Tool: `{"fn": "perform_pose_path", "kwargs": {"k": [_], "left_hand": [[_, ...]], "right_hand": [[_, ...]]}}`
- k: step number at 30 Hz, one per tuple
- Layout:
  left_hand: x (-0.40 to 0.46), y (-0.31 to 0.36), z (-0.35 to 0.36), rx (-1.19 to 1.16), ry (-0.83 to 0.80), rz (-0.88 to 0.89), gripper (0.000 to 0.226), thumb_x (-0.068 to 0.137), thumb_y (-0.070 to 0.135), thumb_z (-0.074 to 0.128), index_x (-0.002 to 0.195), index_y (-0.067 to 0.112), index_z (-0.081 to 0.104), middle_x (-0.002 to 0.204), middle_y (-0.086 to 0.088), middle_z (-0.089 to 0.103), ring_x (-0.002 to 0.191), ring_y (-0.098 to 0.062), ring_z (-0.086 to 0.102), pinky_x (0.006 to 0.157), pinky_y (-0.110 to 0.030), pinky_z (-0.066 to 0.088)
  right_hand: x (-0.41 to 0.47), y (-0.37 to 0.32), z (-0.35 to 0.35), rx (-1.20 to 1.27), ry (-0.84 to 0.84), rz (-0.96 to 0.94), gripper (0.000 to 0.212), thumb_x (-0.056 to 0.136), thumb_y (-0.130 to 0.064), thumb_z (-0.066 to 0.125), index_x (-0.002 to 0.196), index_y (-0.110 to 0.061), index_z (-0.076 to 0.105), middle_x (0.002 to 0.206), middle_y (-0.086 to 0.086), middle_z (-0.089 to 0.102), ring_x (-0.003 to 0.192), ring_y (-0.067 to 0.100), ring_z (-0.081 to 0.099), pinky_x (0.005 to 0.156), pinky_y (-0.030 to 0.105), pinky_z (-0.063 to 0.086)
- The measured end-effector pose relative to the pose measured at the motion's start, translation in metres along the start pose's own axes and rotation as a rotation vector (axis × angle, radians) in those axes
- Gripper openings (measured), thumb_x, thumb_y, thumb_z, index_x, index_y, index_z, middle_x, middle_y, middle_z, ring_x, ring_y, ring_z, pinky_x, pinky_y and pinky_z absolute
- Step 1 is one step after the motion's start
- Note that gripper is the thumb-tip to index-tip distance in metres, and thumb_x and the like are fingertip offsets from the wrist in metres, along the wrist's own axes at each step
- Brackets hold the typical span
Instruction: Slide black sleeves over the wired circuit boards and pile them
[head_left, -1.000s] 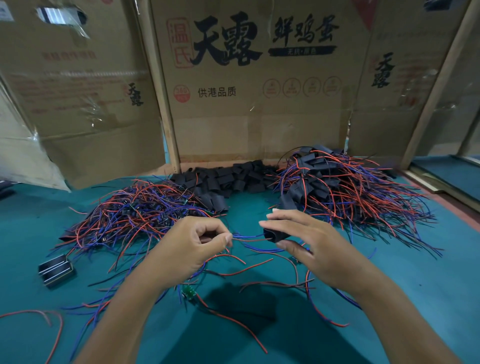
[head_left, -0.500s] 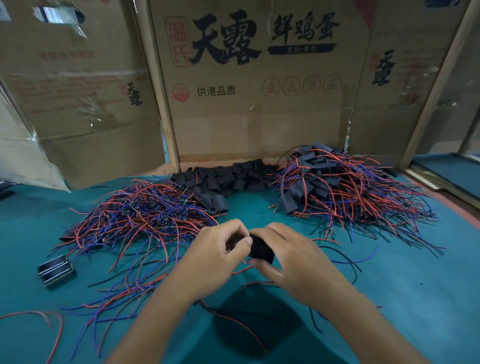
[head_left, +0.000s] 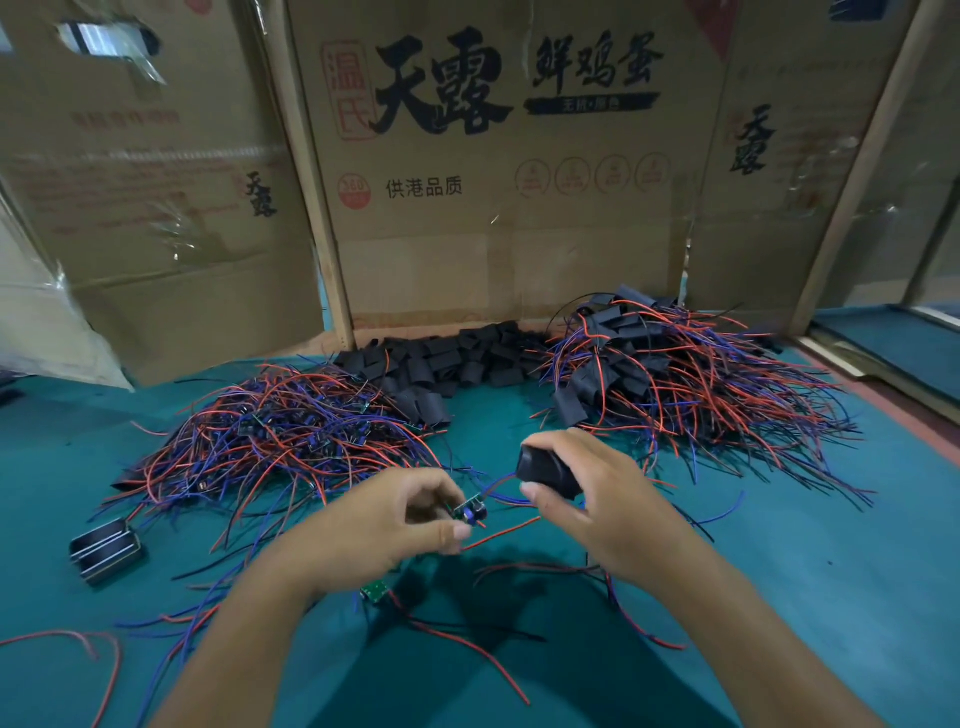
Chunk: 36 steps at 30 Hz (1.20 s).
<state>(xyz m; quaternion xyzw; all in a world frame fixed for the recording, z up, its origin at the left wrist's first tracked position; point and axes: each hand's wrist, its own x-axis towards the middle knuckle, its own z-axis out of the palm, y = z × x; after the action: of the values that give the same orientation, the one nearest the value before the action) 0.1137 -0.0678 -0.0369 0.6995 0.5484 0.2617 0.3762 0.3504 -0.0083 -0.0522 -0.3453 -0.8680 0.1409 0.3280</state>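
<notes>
Soft, even overhead light, moderately bright. Dark shadow of arms on teal felt tabletop (head_left: 779, 597) near bottom centre. Slight overall softness; faded print on brown cardboard sheets (head_left: 493, 249). Wide-angle bowing at edges; wooden posts lean.

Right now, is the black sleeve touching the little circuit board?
Apart. The head view shows teal table between the black sleeve in the right hand and the circuit board pinched by the left hand; only wires span it.

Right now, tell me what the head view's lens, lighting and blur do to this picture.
Head view: wide-angle lens bows the wooden post and cardboard boxes outward; a soft shadow falls on the green mat under the hands; the right hand and its black sleeve look slightly blurred.
</notes>
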Motion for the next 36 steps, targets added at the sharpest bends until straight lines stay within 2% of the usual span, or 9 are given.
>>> {"fn": "perform_pose_path", "kwargs": {"k": [2,7,13,16,19,24,28,32,36], "left_hand": [[0.0,0.002,-0.003,-0.05,0.067,0.024,0.013,0.092,0.017,0.07,0.099,0.008,0.064,0.078,-0.003,0.071,0.073,-0.01,0.063,0.073,-0.026,0.048],[0.003,0.007,0.005,-0.131,0.104,0.088,0.02,0.085,0.019,0.075,0.097,0.009,0.063,0.074,0.0,0.056,0.068,-0.014,0.047,0.066,-0.032,0.04],[0.007,0.009,0.011,-0.068,0.172,0.188,0.016,0.09,0.031,0.067,0.091,0.015,0.067,0.07,0.005,0.051,0.064,-0.009,0.039,0.058,-0.029,0.032],[0.008,0.01,0.015,-0.032,0.187,0.211,0.019,0.092,0.032,0.064,0.091,0.014,0.068,0.069,0.007,0.051,0.062,-0.006,0.04,0.057,-0.025,0.034],[0.008,0.012,0.015,-0.103,0.189,0.221,0.022,0.091,0.03,0.063,0.093,0.009,0.068,0.072,0.004,0.06,0.064,-0.006,0.05,0.062,-0.021,0.042],[0.012,0.013,0.023,-0.284,0.272,0.182,0.019,0.084,0.026,0.07,0.085,0.007,0.068,0.069,0.001,0.066,0.06,-0.009,0.056,0.061,-0.017,0.045],[0.015,0.011,0.03,-0.432,0.337,0.107,0.024,0.077,0.024,0.076,0.081,0.003,0.065,0.062,-0.002,0.059,0.05,-0.012,0.047,0.051,-0.016,0.04],[0.015,0.012,0.03,-0.531,0.325,0.06,0.027,0.081,0.027,0.072,0.085,0.0,0.067,0.064,-0.006,0.06,0.045,-0.012,0.04,0.046,-0.017,0.034],[0.017,0.014,0.033,-0.557,0.354,0.014,0.015,0.09,0.009,0.067,0.077,0.003,0.063,0.059,-0.009,0.052,0.041,-0.012,0.032,0.043,-0.02,0.027]], "right_hand": [[0.0,0.003,-0.003,-0.008,-0.008,0.005,0.031,0.093,-0.03,0.063,0.121,-0.02,0.056,0.106,-0.01,0.055,0.095,0.007,0.049,0.086,0.014,0.035],[0.0,0.01,-0.005,-0.01,-0.009,0.002,0.033,0.092,-0.033,0.063,0.123,-0.025,0.055,0.108,-0.012,0.054,0.097,0.005,0.049,0.087,0.012,0.034],[0.0,0.005,-0.004,-0.144,-0.064,-0.146,0.039,0.09,-0.04,0.061,0.126,-0.027,0.058,0.113,-0.008,0.061,0.105,0.013,0.051,0.093,0.031,0.036],[0.0,-0.002,0.0,-0.16,-0.066,-0.196,0.039,0.088,-0.037,0.061,0.124,-0.022,0.062,0.112,-0.005,0.066,0.102,0.009,0.049,0.088,0.027,0.033],[0.0,-0.001,0.001,-0.139,-0.076,-0.173,0.041,0.089,-0.035,0.063,0.126,-0.017,0.06,0.115,-0.002,0.066,0.101,0.014,0.051,0.086,0.023,0.031],[-0.001,-0.006,0.003,-0.138,0.009,-0.133,0.035,0.087,-0.035,0.065,0.116,-0.016,0.062,0.104,-0.003,0.068,0.088,0.019,0.053,0.079,0.029,0.038],[-0.003,-0.008,0.006,-0.087,-0.003,-0.1,0.035,0.091,-0.036,0.064,0.122,-0.02,0.059,0.111,-0.005,0.065,0.095,0.025,0.059,0.08,0.04,0.047],[-0.003,-0.007,0.005,-0.056,0.012,-0.082,0.037,0.091,-0.035,0.065,0.124,-0.021,0.057,0.112,-0.005,0.064,0.097,0.02,0.059,0.081,0.037,0.046],[-0.004,-0.008,0.006,-0.076,0.02,-0.116,0.036,0.091,-0.036,0.064,0.124,-0.021,0.057,0.111,-0.006,0.064,0.097,0.02,0.059,0.079,0.037,0.048]]}}
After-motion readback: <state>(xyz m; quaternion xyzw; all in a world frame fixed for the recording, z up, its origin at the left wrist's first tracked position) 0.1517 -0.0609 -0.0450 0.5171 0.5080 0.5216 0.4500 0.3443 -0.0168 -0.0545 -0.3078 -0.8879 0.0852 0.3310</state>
